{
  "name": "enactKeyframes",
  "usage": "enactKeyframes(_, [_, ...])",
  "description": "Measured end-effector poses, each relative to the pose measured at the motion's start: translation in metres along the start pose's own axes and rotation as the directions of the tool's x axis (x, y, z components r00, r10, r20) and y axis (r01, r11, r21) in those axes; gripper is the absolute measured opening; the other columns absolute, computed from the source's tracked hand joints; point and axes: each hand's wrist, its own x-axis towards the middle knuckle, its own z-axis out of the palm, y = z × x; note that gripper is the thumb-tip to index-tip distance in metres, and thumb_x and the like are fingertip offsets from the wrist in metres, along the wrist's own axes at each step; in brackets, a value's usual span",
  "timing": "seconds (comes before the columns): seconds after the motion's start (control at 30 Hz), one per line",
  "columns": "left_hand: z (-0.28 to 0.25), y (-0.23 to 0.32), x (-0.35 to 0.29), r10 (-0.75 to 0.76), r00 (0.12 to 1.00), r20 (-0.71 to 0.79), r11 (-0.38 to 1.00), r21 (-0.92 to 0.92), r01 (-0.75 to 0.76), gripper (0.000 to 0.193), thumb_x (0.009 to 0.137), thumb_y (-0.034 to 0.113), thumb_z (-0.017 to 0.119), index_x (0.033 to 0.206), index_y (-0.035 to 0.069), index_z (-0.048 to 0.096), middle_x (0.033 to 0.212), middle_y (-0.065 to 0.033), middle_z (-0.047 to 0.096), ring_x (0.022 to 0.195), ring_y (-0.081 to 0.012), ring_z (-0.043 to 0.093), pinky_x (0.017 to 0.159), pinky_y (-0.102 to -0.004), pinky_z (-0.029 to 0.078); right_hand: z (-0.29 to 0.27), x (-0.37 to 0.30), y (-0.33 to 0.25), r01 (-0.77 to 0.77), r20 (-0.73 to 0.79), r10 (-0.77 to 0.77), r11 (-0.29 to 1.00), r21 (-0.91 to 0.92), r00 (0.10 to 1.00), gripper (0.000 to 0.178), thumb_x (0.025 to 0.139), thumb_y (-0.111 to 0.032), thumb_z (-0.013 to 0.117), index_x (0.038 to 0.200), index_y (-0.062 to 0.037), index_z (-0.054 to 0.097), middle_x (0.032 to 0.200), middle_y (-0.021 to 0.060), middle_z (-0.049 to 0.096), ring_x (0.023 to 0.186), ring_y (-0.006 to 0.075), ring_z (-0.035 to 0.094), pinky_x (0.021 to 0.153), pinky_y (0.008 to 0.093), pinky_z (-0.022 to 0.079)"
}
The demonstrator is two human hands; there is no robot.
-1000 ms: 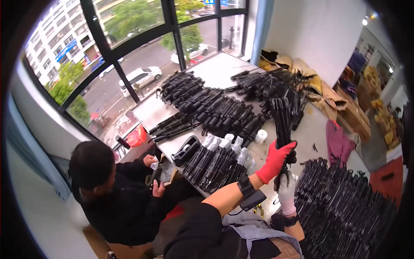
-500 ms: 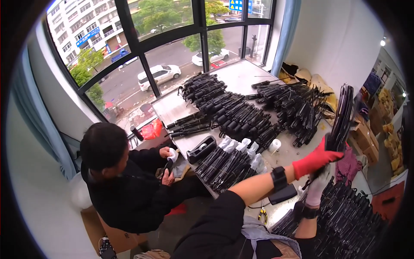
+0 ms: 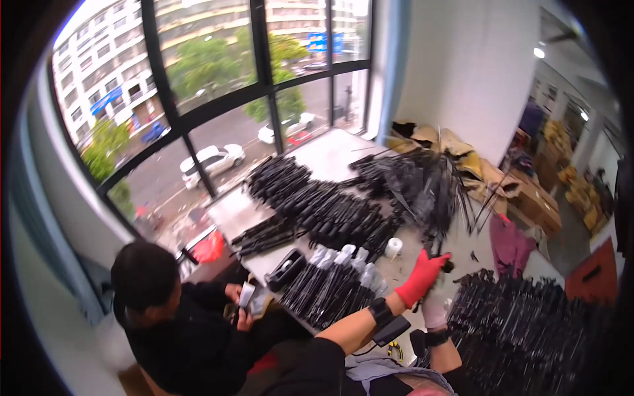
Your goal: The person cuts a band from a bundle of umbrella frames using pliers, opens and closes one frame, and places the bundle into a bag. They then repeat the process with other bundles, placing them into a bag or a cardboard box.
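Counter (image 3: pixel 325 157), pale-topped. Heap of black folded frames (image 3: pixel 522 330), near right. Row of similar frames (image 3: pixel 323 206), far left. One umbrella frame (image 3: pixel 430 221), ribs splayed, held over the counter, left of the heap. Left hand (image 3: pixel 421 278), red-gloved, closed round its lower end. Right hand (image 3: pixel 434 313), pale-gloved, just nearer; grip too blurred to tell. White roll (image 3: pixel 393 248), left of the hands.

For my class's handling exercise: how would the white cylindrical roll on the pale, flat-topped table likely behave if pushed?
The white cylindrical roll might tip or slide, as it appears to stand on end. Once on its side, it could probably roll, given its round wall.
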Motion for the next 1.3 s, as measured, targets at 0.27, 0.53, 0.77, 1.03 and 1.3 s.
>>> enactKeyframes(0.27, [0.011, 0.03, -0.021, 0.233, 0.972, -0.033, 0.972, 0.029, -0.232, 0.027, 0.094, 0.027, 0.061, 0.098, 0.0, 0.058, 0.068, -0.0061, 0.065, 0.056, -0.0091, 0.056, 0.055, -0.0242, 0.043, -0.042, 0.016, -0.08, -0.469, 0.265, 0.403, 0.584, 0.663, 0.876, 0.046, 0.091, -0.01, 0.054, 0.135, -0.0001, 0.043, 0.118, 0.0213, 0.052, 0.1, 0.0321, 0.057, 0.08, 0.0357, 0.049])
enactKeyframes(0.53, [0.002, 0.022, -0.024, 0.291, 0.953, 0.083, 0.954, 0.049, -0.296, 0.027, 0.092, 0.029, 0.064, 0.097, 0.002, 0.058, 0.085, -0.0039, 0.064, 0.073, -0.0094, 0.058, 0.065, -0.0248, 0.045, -0.067, 0.017, -0.062, -0.201, 0.178, 0.14, 0.9, 0.386, 0.974, 0.031, 0.099, -0.03, 0.05, 0.11, -0.0014, 0.056, 0.076, 0.0031, 0.056, 0.061, 0.0072, 0.053, 0.052, 0.021, 0.041])
enactKeyframes(0.77, [-0.137, 0.14, 0.066, 0.232, 0.969, 0.083, 0.806, -0.574, -0.144, 0.056, 0.089, 0.058, 0.055, 0.116, 0.009, 0.062, 0.106, -0.0104, 0.068, 0.091, -0.0244, 0.064, 0.084, -0.0361, 0.051, -0.17, -0.064, -0.068, -0.623, 0.583, 0.288, 0.579, 0.525, 0.759, 0.031, 0.098, -0.029, 0.048, 0.095, 0.0004, 0.057, 0.058, 0.0017, 0.05, 0.043, 0.0083, 0.043, 0.041, 0.0232, 0.034])
enactKeyframes(1.03, [-0.079, 0.148, 0.105, 0.273, 0.904, 0.33, 0.749, -0.663, 0.016, 0.048, 0.091, 0.052, 0.055, 0.105, 0.006, 0.06, 0.075, -0.0065, 0.063, 0.061, -0.0176, 0.06, 0.053, -0.0298, 0.049, -0.137, -0.093, -0.06, -0.567, 0.303, 0.479, 0.704, 0.427, 0.824, 0.04, 0.099, -0.038, 0.044, 0.103, -0.0001, 0.056, 0.063, 0.0054, 0.054, 0.04, 0.0097, 0.042, 0.036, 0.0239, 0.031])
enactKeyframes(1.3, [0.022, 0.054, 0.021, 0.152, 0.98, 0.126, 0.871, -0.485, -0.072, 0.025, 0.087, 0.026, 0.067, 0.098, 0.005, 0.059, 0.069, -0.0031, 0.056, 0.06, -0.0174, 0.059, 0.052, -0.0341, 0.051, -0.104, 0.02, -0.091, -0.579, 0.399, 0.436, 0.447, 0.682, 0.806, 0.038, 0.1, -0.034, 0.043, 0.12, -0.0027, 0.052, 0.065, 0.0028, 0.05, 0.045, 0.0089, 0.043, 0.04, 0.0227, 0.031])
